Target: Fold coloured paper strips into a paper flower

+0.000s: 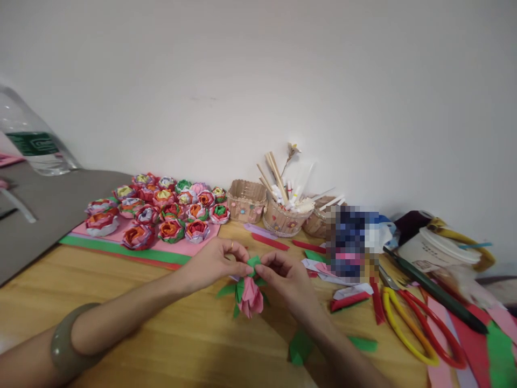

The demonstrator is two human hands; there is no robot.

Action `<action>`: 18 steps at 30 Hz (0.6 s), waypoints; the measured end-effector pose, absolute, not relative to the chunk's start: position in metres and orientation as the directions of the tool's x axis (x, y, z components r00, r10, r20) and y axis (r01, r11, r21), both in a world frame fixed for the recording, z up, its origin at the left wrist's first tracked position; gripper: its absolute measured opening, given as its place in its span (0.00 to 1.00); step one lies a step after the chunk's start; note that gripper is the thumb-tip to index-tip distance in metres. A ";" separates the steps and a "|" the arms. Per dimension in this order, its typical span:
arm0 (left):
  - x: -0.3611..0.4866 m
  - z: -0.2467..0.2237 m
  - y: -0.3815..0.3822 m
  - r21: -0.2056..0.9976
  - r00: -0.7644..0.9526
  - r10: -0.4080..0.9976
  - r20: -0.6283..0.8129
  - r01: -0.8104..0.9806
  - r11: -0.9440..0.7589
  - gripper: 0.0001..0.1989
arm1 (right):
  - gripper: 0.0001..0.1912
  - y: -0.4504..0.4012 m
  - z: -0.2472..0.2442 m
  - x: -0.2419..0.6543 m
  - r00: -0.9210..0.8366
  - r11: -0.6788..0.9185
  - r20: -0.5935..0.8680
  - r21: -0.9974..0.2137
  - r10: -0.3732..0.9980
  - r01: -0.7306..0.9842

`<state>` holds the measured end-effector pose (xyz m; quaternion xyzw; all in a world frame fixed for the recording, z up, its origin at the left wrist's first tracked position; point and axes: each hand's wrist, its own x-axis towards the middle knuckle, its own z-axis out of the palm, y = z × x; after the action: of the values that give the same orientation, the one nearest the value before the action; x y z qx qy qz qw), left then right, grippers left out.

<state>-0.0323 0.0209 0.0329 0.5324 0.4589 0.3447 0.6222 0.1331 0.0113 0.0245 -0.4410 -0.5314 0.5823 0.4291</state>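
Note:
A pink paper flower with green paper leaves hangs bloom-down between my hands, above the wooden table. The thumb and fingers of my left hand pinch the green paper at its top from the left. From the right, my right hand pinches the same green paper, its fingers curled. Both hands are closed and nearly touching. Green strips stick out around the bloom. A loose green paper piece lies on the table below my right hand.
Several folded paper flowers stand on pink sheets at the left. Decorated baskets line the wall, one holding sticks. Yellow-handled scissors, red-handled scissors, a white tub and paper strips lie right. A bottle stands far left.

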 end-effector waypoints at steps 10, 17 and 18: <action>-0.035 0.023 0.027 0.950 0.441 0.864 -0.242 -0.073 0.303 0.11 | 0.05 0.009 0.020 0.136 -0.233 0.027 -0.003 -0.992 0.973 0.127; -0.035 0.029 0.025 0.941 0.474 0.842 -0.259 -0.071 0.330 0.11 | 0.06 0.009 0.030 0.132 -0.277 -0.058 -0.070 -0.997 0.958 0.049; -0.034 0.029 0.024 0.946 0.472 0.844 -0.253 -0.061 0.318 0.11 | 0.06 0.009 0.029 0.132 -0.279 -0.036 -0.054 -0.997 0.959 0.070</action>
<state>-0.0344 0.0239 0.0293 0.4878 0.4014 0.3208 0.7057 0.1320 0.0090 0.0293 -0.4511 -0.5701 0.5607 0.3964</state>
